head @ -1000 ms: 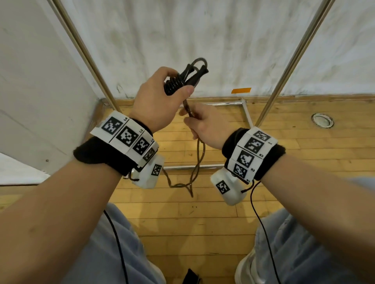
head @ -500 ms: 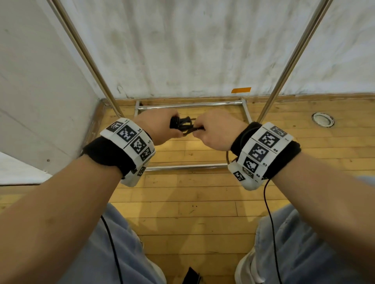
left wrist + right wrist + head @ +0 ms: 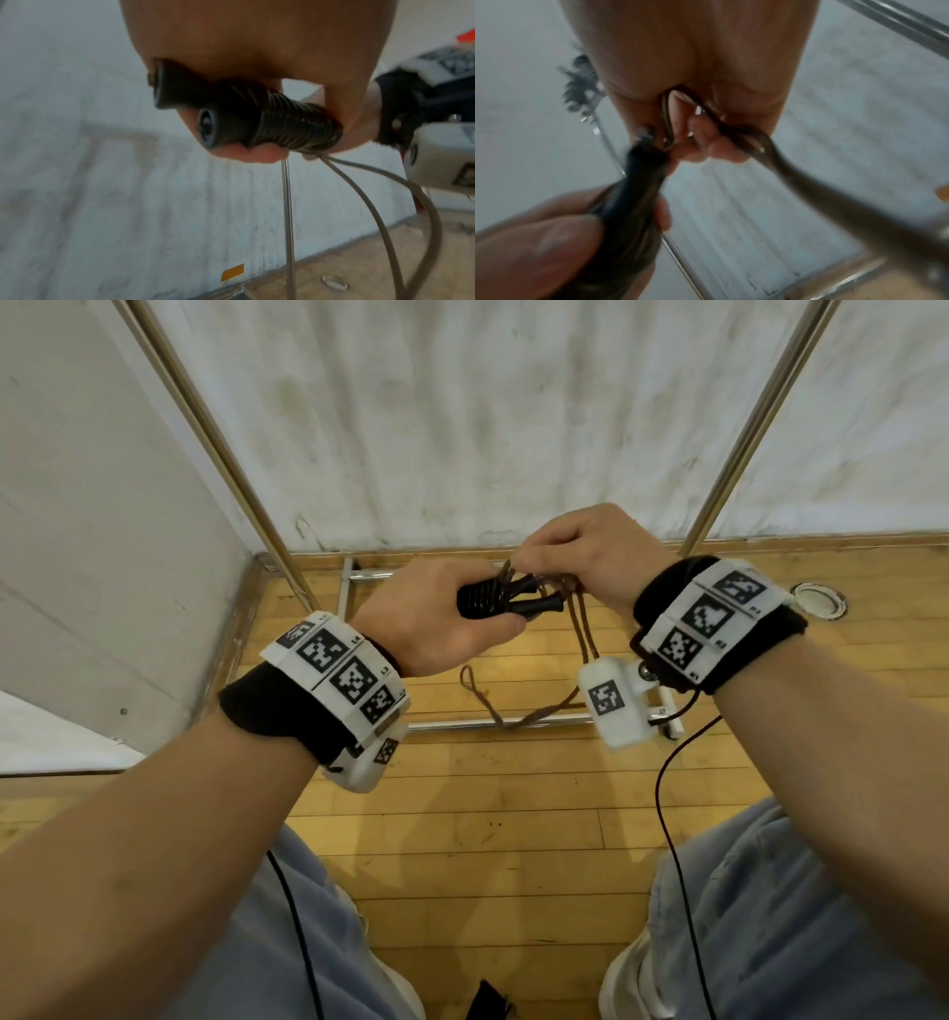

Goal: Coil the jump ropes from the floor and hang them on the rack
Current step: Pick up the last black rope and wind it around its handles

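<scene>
My left hand [image 3: 436,621] grips the two black jump rope handles [image 3: 506,603] side by side, with brown cord wound tightly round them [image 3: 295,123]. My right hand [image 3: 585,554] sits just right of the handle tips and pinches the cord [image 3: 729,130] close to them. From there a loose loop of cord [image 3: 583,634] hangs down and trails across the floor [image 3: 493,706]. The metal rack [image 3: 221,439] stands against the wall ahead, with its base frame [image 3: 462,724] on the floor below my hands.
A second rack upright [image 3: 744,433] rises at the right. A white wall panel [image 3: 77,531] closes the left side. A round floor fitting [image 3: 819,600] lies at the right on the wooden floor. My legs in jeans [image 3: 770,916] fill the bottom.
Both hands dropped from chest height and came together half a second ago. Now the right hand has risen slightly above the handles, and a loop of cord hangs below it again.
</scene>
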